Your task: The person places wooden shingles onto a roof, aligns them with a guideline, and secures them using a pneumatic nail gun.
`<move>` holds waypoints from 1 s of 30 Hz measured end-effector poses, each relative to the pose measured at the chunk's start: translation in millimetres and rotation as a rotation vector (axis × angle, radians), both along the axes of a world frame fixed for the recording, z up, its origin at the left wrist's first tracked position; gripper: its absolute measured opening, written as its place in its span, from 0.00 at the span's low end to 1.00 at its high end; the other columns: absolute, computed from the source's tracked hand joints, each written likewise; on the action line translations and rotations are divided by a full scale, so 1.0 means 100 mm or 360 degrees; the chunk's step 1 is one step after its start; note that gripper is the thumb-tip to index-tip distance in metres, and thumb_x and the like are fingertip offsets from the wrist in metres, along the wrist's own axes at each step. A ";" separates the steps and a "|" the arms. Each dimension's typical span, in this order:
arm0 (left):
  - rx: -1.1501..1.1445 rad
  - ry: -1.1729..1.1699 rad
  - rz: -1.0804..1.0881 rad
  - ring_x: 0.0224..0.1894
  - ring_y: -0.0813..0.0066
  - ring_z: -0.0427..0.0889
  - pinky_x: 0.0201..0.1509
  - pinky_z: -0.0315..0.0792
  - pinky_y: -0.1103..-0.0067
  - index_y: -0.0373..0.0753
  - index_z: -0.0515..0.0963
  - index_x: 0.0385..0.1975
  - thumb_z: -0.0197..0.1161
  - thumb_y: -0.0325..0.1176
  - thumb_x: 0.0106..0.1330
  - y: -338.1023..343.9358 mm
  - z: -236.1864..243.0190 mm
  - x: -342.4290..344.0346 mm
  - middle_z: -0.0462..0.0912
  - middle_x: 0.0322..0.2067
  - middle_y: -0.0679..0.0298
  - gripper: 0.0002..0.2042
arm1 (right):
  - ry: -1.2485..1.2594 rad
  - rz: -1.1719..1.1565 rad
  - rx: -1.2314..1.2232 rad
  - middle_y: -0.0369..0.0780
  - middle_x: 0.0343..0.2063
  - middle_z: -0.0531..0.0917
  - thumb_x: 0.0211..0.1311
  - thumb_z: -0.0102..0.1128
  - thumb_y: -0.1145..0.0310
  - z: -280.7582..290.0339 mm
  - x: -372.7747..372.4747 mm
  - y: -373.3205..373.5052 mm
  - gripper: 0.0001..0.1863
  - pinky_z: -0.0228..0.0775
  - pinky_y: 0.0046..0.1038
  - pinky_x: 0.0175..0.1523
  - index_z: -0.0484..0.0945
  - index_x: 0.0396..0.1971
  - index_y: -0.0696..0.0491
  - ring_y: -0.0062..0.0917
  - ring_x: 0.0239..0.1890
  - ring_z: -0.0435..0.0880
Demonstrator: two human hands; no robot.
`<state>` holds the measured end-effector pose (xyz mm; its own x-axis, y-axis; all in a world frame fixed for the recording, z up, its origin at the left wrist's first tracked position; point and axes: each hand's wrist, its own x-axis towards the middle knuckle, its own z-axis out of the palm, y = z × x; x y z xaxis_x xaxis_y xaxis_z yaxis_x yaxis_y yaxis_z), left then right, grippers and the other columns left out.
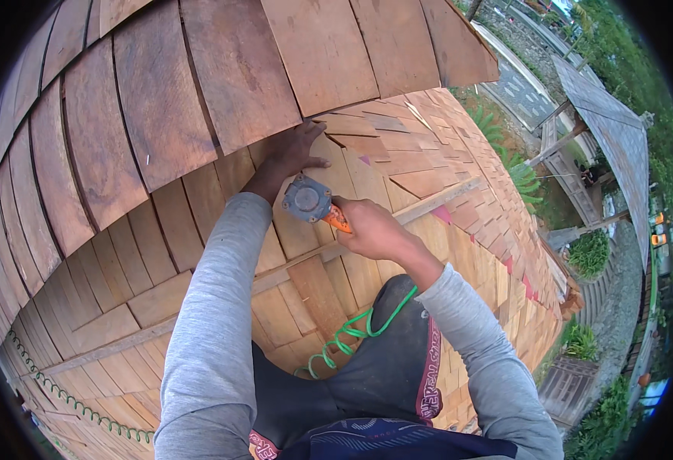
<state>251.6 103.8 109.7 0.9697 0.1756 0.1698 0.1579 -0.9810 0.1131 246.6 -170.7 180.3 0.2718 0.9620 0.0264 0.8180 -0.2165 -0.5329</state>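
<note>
My right hand (375,228) is wrapped round the orange handle of a nail gun (306,199), its round grey cap facing up. The gun's nose is hidden beneath its body. My left hand (294,153) rests just beyond the gun, fingers apart, on a wooden shingle (335,162) tucked by the edge of the upper roof. Part of that hand lies in the shade of the overhang, and some fingertips are hard to make out. Around both hands run rows of pale wooden shingles (367,264).
An overhanging upper roof of darker shingles (244,69) spans the far left. A wooden batten (436,201) crosses the slope. One green coiled air hose (344,337) lies by my leg, another coiled hose (83,410) at lower left. The roof edge drops off right, toward a pavilion (605,107).
</note>
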 end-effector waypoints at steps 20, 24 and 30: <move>0.0309 0.0093 -0.0085 0.82 0.46 0.44 0.84 0.40 0.52 0.52 0.63 0.76 0.70 0.65 0.54 -0.61 -0.23 -0.40 0.51 0.80 0.59 0.49 | 0.1693 -0.1169 0.0919 0.41 0.41 0.82 0.65 0.57 0.80 -0.29 -0.37 -1.90 0.22 0.77 0.23 0.30 0.70 0.59 0.64 0.18 0.24 0.80; 0.0324 0.0100 -0.0076 0.82 0.49 0.44 0.85 0.39 0.55 0.52 0.65 0.75 0.69 0.66 0.54 -0.68 -0.24 -0.40 0.51 0.81 0.60 0.47 | 0.1683 -0.1106 0.0810 0.38 0.31 0.81 0.65 0.59 0.78 -0.34 -0.36 -1.84 0.17 0.76 0.23 0.29 0.72 0.53 0.63 0.18 0.23 0.81; 0.0299 0.0059 -0.0099 0.82 0.48 0.44 0.84 0.38 0.55 0.52 0.65 0.75 0.68 0.67 0.54 -0.69 -0.29 -0.43 0.51 0.80 0.60 0.48 | 0.1361 -0.0970 0.0548 0.38 0.26 0.81 0.65 0.61 0.75 -0.27 -0.31 -1.63 0.16 0.77 0.27 0.28 0.73 0.50 0.63 0.19 0.22 0.83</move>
<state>208.5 35.0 81.1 0.9839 0.0835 0.1580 0.0966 -0.9923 -0.0774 215.4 -334.0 153.3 0.7540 0.6382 -0.1558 -0.0424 -0.1894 -0.9810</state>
